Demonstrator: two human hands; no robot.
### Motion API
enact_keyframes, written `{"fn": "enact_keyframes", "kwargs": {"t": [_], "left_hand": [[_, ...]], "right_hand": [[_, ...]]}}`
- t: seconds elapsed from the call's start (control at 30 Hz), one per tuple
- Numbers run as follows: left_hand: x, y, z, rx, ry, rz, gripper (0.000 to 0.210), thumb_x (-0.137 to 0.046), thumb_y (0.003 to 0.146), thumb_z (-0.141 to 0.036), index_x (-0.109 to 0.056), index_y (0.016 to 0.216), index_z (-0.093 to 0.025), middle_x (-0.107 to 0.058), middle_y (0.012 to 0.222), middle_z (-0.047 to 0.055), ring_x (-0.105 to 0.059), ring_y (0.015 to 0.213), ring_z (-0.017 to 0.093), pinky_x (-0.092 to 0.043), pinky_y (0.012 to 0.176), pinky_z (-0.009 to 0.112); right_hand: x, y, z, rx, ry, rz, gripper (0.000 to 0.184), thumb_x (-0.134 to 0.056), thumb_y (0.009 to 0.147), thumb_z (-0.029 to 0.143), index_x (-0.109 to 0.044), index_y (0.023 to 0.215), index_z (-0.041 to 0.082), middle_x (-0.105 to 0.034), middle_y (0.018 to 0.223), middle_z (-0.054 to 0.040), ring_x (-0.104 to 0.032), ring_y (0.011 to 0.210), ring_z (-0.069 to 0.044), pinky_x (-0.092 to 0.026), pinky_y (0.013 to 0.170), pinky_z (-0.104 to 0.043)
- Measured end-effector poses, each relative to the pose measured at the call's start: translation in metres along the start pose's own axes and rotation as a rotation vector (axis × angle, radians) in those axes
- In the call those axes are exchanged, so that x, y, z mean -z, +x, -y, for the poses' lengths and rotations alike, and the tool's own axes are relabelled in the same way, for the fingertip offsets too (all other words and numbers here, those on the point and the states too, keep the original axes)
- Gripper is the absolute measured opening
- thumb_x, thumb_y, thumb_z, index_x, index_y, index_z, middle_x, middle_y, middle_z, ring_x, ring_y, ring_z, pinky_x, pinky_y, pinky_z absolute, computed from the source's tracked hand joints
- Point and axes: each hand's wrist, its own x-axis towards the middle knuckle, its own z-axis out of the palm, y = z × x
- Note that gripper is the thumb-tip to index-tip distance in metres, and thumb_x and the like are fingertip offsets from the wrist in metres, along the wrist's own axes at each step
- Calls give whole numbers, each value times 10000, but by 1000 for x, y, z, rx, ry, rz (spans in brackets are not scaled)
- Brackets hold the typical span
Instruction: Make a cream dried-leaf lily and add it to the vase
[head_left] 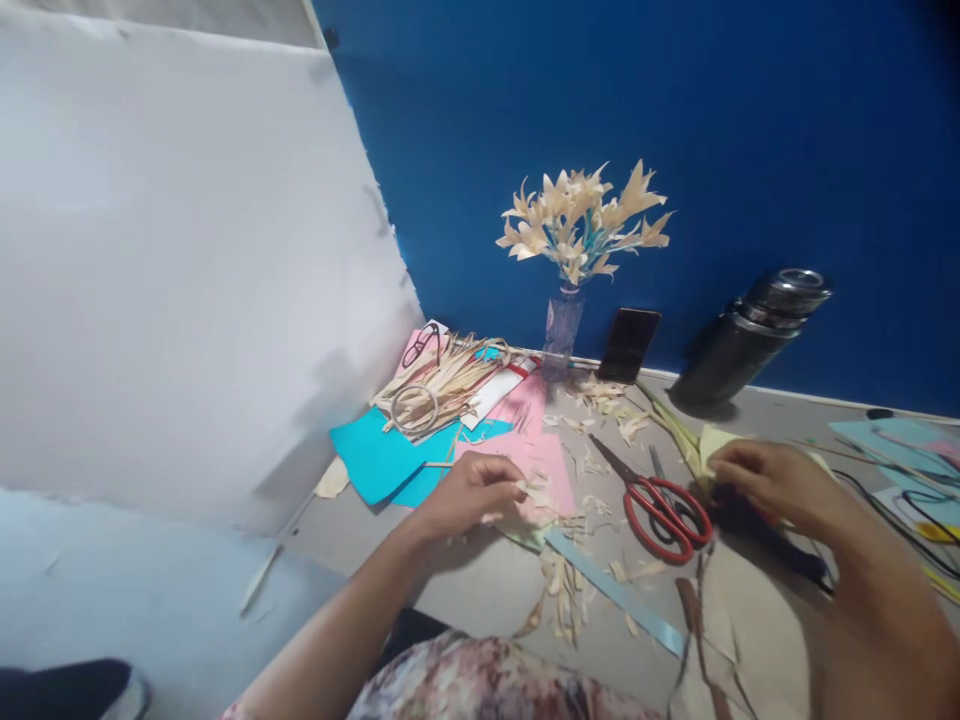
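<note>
My left hand (480,492) is over the near middle of the table, thumb and fingers pinched on a small pale piece of dried husk (534,492). Under it lie pink paper (553,465) and a light blue strip (615,588). My right hand (780,485) is closed beside a pale yellow paper (716,440), above a long dark blue object (780,548); what its fingers grip is hidden. Between my hands rest red-handled scissors (664,515), blades pointing away to the left.
Husk flowers stand in a clear bottle (562,325) by the blue wall. Nearby are a phone (630,345) and a black flask (739,350). At left, husk strips (442,380) and a tape ring (414,410) lie on blue paper (379,455). Black cords (874,500) run at right.
</note>
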Motion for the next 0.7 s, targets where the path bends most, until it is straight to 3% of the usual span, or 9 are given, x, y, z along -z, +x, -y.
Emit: {"fn": "enact_keyframes", "kwargs": {"t": [0.1,0.2,0.27,0.4,0.6,0.7], "left_hand": [[26,-10,3,-63,57,-312,191,-811,691,-321,-740,660,-147,-654,616,45,-560,575,148,-422,552,247],[53,-22,0,-126,120,-570,208,-811,688,-350,-747,671,-153,-691,662,59,-600,643,168,-465,626,261],[62,-31,-2,-127,148,-608,254,-800,696,-397,-738,666,-153,-695,664,61,-604,655,170,-476,647,268],[47,-43,-3,-49,86,-462,290,-796,685,-427,-718,690,-148,-682,627,50,-604,607,162,-472,593,262],[0,-55,-7,109,-27,54,227,-766,720,-358,-710,715,-138,-655,615,41,-516,428,102,-365,445,225],[-11,-59,-18,16,68,229,209,-724,782,-354,-741,778,-146,-691,730,60,-555,521,107,-418,526,234]], "right_hand": [[-15,-7,15,132,-60,247,333,-567,802,531,-697,682,250,-710,680,-59,-644,644,-246,-445,604,-332],[-28,-13,32,190,-136,285,354,-542,839,529,-656,663,243,-685,640,-37,-621,609,-218,-411,572,-304],[-33,-17,43,231,-171,292,362,-536,855,518,-634,653,234,-680,648,-34,-610,608,-203,-388,564,-290],[-38,-20,56,290,-218,310,420,-465,921,529,-624,687,218,-682,685,-33,-611,640,-190,-365,583,-278],[-42,-19,59,319,-209,317,390,-471,928,517,-660,750,226,-700,716,-25,-629,678,-197,-379,605,-277],[-44,-18,60,329,-184,346,369,-469,935,495,-692,804,232,-720,752,-25,-645,699,-197,-405,618,-274]]}}
